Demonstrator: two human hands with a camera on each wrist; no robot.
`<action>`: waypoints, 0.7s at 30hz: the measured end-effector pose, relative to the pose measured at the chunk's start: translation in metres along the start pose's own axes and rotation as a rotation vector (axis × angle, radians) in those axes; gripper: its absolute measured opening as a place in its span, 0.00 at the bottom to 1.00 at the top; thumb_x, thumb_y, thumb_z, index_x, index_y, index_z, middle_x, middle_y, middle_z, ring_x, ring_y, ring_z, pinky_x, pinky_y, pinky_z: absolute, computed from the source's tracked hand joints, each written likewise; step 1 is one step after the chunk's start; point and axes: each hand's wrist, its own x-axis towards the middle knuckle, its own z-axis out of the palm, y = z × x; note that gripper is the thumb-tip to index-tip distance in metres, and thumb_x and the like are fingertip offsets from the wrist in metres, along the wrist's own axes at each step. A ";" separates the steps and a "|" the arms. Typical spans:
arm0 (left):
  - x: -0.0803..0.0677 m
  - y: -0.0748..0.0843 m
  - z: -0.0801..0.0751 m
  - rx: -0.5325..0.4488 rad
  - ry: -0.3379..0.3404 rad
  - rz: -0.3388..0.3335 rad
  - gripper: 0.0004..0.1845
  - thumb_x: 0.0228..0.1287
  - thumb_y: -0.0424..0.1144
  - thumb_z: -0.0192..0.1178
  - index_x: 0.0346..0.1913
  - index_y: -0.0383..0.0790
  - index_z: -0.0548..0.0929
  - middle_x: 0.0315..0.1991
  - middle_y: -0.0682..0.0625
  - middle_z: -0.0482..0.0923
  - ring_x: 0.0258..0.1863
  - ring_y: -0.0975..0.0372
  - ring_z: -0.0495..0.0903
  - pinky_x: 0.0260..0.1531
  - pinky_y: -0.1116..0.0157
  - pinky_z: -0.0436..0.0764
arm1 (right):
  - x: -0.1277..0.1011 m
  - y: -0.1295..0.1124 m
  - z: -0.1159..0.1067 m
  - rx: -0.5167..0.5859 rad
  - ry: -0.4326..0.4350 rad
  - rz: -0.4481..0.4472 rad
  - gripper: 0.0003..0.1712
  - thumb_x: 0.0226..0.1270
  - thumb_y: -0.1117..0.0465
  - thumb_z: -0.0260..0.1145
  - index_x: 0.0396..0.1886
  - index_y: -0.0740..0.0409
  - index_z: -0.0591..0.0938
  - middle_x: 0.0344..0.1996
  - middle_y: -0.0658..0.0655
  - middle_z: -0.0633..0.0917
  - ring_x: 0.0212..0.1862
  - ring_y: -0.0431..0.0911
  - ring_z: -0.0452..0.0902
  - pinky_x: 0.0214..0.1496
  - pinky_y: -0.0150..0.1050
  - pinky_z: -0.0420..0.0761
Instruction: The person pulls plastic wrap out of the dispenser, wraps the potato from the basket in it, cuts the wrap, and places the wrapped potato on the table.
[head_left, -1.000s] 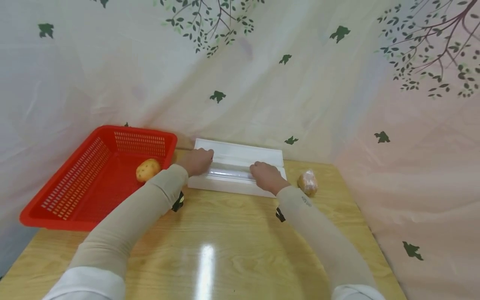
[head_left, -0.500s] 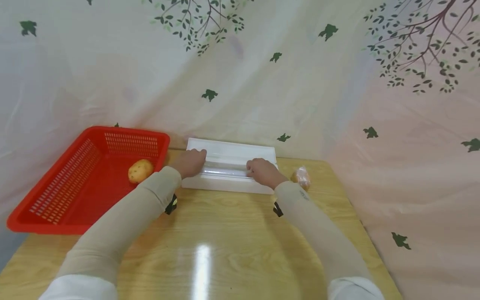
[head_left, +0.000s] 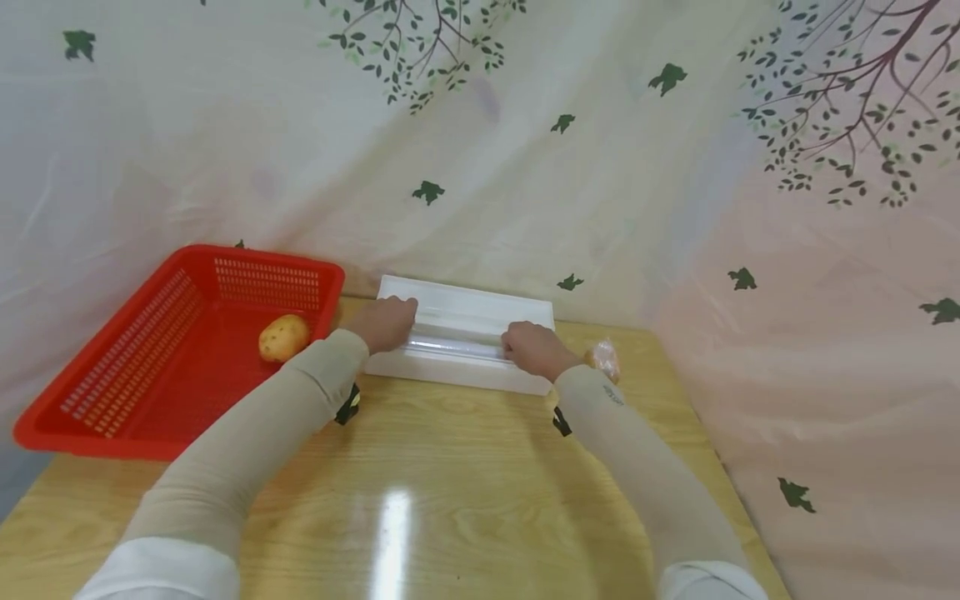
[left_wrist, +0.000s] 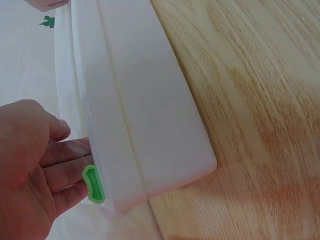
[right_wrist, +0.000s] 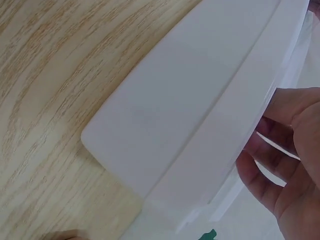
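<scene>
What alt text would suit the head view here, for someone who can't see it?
A person's left grip and right grip are at an open white box with clear film inside, on a wooden table. To the left, a red basket holds a potato; a wrapped item lies to the box's right. A leaf-patterned backdrop hangs behind.

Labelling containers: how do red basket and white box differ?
The red basket has slotted walls; the white box, a smooth front. The basket holds a potato; the box, clear film. The box has an open lid; the basket shows none. Both rest on the table.
</scene>
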 end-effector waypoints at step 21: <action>-0.004 0.000 -0.004 -0.059 -0.020 -0.009 0.05 0.71 0.34 0.56 0.43 0.36 0.74 0.26 0.46 0.76 0.24 0.54 0.76 0.27 0.61 0.81 | 0.011 0.023 -0.011 0.101 -0.105 -0.072 0.05 0.69 0.64 0.64 0.34 0.56 0.85 0.35 0.51 0.84 0.38 0.45 0.76 0.48 0.43 0.78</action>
